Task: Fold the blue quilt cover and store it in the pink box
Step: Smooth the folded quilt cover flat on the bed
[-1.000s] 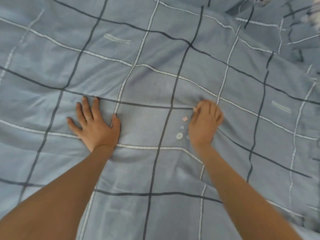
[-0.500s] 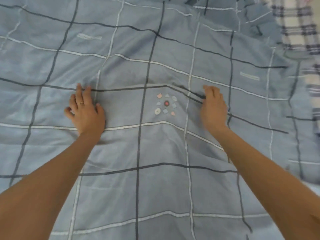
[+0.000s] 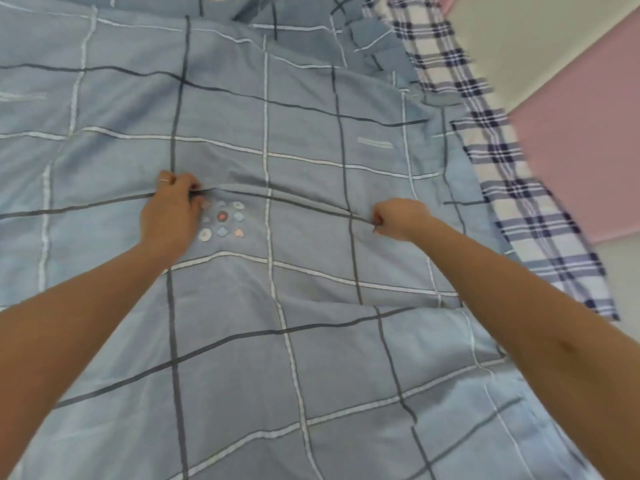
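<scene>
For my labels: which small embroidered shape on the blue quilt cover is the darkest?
The round embroidered shape at the cluster's centre, dark with a red middle; those around it are pale.

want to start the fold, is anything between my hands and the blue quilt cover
Nothing visible is in the way. The left hand and the right hand each pinch a raised crease of the blue quilt cover directly, on either side of its cluster of small shapes.

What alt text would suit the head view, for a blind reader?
The left hand and right hand each pinch a crease across a blue quilt cover, the left beside small coloured shapes. Plaid fabric lies beyond its right edge.
</scene>
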